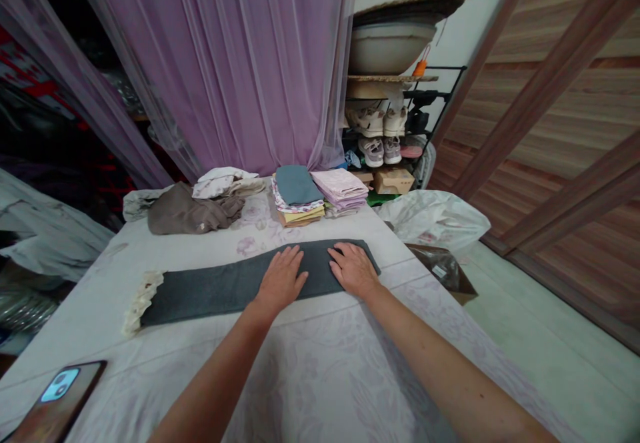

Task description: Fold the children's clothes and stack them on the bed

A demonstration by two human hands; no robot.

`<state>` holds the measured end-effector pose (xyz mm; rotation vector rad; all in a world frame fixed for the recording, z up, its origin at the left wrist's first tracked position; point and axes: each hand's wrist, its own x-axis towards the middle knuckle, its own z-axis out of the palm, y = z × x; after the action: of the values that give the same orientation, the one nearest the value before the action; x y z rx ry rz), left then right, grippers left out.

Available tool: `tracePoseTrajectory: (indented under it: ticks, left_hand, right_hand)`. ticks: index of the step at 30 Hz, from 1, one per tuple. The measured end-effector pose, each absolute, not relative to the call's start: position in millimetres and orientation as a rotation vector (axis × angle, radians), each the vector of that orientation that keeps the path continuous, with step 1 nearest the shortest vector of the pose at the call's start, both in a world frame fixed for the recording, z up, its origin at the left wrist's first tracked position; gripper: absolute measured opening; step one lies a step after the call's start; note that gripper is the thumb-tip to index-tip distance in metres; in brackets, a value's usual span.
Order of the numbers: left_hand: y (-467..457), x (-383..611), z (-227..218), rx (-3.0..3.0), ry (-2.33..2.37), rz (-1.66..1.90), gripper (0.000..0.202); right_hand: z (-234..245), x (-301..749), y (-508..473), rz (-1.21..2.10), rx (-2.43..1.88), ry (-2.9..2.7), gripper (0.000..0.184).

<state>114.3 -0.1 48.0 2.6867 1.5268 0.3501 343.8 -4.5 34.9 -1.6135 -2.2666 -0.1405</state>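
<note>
A long dark grey cloth (210, 288) with a cream lace edge at its left end lies flat across the pale floral bedsheet (320, 376). My left hand (281, 277) rests palm down on the cloth near its right half, fingers stretched out. My right hand (353, 268) presses flat on the cloth's right end, fingers spread. Neither hand grips anything.
Folded stacks (298, 196) and a pink pile (341, 189) sit at the far edge, with a brown garment (190, 213) and white clothes to their left. A phone (59, 396) lies at bottom left. A shoe rack (385, 133), plastic bag (434, 219) and cardboard box stand right.
</note>
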Motion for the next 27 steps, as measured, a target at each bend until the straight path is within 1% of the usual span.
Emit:
tracePoseTrajectory:
  ticks: [3,9,18,27]
  left_hand:
    - [7.1,133.5,44.0,2.698,1.420,0.278,0.051]
    - [12.0,136.3,30.0,2.696,1.439,0.289,0.056]
    - [6.9,136.6,35.1,2.677,1.438,0.272,0.054]
    - [-13.5,86.4,37.6,2.676,1.533,0.251,0.057]
  right_hand:
    - [36.1,342.9,-3.6,-0.133,-1.639,-2.292,0.040]
    - [32.7,341.1,0.0,-0.068,-1.684,-2.303,0.045]
    - [36.0,340.5,-0.1,-0.049,-1.701,-2.325,0.046]
    - [30.8,343.8,0.6,-0.095,-1.670,-2.343,0.046]
